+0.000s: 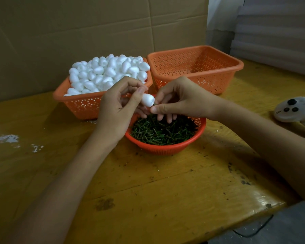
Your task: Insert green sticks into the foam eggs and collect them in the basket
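Note:
My left hand (118,106) pinches a white foam egg (147,101) between thumb and fingers, above the round orange bowl (165,148). My right hand (180,99) pinches a short green stick (153,104) whose tip meets the narrow end of the egg. The bowl is full of several loose green sticks (162,131). Behind on the left, an orange basket (81,104) is heaped with white foam eggs (106,73). Behind on the right stands a second orange basket (197,67), and I see nothing in the part of it that shows.
Everything rests on a worn wooden table (148,187) with white foam crumbs (9,139) at the left. A white game controller (294,110) lies at the right edge. Cardboard sheets (77,29) stand behind the baskets. A black cable (253,231) runs below the table's front right corner.

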{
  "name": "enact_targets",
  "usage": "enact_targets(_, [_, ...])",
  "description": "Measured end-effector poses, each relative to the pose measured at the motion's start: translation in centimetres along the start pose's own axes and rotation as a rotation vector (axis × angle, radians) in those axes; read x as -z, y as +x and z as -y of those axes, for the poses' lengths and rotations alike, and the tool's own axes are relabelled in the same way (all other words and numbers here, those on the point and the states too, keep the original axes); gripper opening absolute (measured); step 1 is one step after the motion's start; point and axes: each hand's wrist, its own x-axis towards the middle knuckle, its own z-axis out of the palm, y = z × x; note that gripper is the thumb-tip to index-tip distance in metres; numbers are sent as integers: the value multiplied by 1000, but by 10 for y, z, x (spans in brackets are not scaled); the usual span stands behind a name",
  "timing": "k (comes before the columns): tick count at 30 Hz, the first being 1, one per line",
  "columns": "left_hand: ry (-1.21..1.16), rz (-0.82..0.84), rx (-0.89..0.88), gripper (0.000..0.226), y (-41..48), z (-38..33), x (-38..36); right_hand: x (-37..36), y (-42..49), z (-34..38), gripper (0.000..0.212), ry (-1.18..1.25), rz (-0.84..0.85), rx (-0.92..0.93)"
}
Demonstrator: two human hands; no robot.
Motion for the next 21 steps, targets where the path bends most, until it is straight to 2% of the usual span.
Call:
enact_targets(4, [-48,-22,23,4,0,0,0,1,1,0,17,8,-28,6])
enact_targets(21, [-54,-45,48,8,0,3,1,1,0,-2,30,4,-115,20])
